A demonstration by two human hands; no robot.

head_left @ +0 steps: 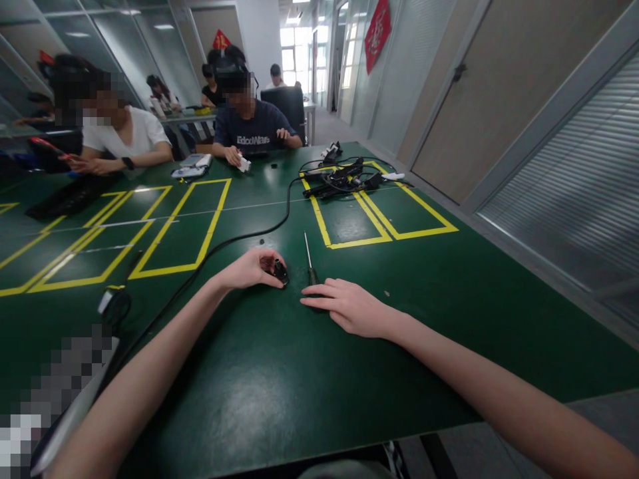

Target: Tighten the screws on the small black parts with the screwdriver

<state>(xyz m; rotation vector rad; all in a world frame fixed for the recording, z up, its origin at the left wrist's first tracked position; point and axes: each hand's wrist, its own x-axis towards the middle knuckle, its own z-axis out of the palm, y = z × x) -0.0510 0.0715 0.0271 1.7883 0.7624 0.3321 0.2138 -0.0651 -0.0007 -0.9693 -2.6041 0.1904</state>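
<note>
My left hand (252,269) rests on the green table (279,372), its fingers curled around a small black part (280,270) at the end of a black cable (234,239). My right hand (349,307) lies on the table just right of it, fingers stretched out and resting over the black handle of a screwdriver (309,261). The screwdriver's thin metal shaft points away from me.
Yellow tape rectangles (379,219) mark the table. A pile of black cables and devices (344,179) sits at the far middle right. Two people sit across the table at the far left and middle, handling small objects. A black object (114,306) lies near my left forearm.
</note>
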